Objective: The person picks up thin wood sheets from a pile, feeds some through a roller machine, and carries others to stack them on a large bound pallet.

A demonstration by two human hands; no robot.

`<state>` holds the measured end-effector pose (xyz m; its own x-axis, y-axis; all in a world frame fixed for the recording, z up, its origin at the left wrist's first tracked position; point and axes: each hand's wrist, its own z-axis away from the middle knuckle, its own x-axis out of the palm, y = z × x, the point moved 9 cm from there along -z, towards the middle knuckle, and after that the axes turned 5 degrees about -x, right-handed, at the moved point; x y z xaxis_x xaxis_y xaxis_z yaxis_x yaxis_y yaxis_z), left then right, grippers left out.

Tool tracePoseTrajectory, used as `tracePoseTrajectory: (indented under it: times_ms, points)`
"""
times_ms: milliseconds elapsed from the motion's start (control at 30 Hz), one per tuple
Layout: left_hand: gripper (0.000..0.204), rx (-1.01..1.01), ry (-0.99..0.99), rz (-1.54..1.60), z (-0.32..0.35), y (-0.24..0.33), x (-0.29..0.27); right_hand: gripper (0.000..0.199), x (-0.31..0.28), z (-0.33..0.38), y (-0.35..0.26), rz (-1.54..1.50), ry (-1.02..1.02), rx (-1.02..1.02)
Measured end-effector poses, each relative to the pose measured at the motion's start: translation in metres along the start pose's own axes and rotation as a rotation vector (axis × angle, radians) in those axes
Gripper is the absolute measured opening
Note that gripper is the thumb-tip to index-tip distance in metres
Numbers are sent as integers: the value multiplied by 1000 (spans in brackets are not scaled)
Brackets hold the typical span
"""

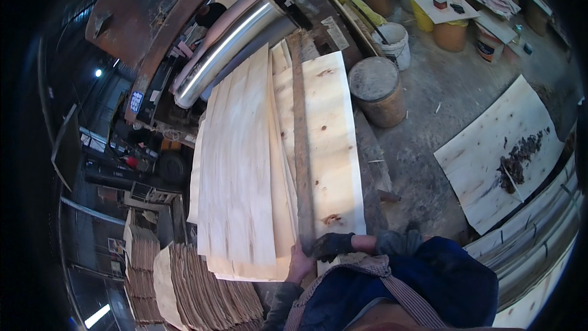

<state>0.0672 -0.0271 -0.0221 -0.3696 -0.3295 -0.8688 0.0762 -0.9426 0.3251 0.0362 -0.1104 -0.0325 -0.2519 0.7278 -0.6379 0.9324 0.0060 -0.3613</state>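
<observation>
My bare left hand [299,265] is at the near end of the worktable, between the left pile of pale wood veneer sheets [236,165] and a long brown bar [299,116]. Its fingers look closed, but what they hold is hidden. My right hand [332,246], in a dark glove, is curled at the bar's near end, by the bottom edge of a knotty veneer sheet [334,147]. What lies in its grip does not show. The bar runs lengthwise between the pile and the knotty sheet.
Beyond the veneer stands a machine with a shiny metal roller [226,49]. To the right are a lidded drum [376,89], a white bucket [393,43] and a floor sheet [499,156] bearing dark debris. Veneer stacks [202,285] stand at lower left, more sheets [533,257] at lower right.
</observation>
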Motion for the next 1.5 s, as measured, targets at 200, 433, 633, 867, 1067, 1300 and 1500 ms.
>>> tracePoseTrajectory:
  times_ms: [200,433,633,867,1067,1300,1500]
  points:
    - [55,232,-130,428,3,-32,-2,25,32,19,24,-1207,191,1170]
    - [50,180,-168,496,65,-126,-59,23,48,9,36,-143,377,731]
    - [46,77,72,376,124,-303,-80,26,25,3,7,256,486,1044]
    - [40,-99,108,569,176,-402,-96,31,40,-101,-28,239,566,979]
    - [39,-3,231,604,145,-466,-126,29,95,-204,-6,280,297,659]
    - [39,-39,268,536,63,-536,-195,27,225,-238,78,-984,421,1193]
    - [43,-96,264,594,35,-613,-264,36,319,-276,90,-1631,963,1292]
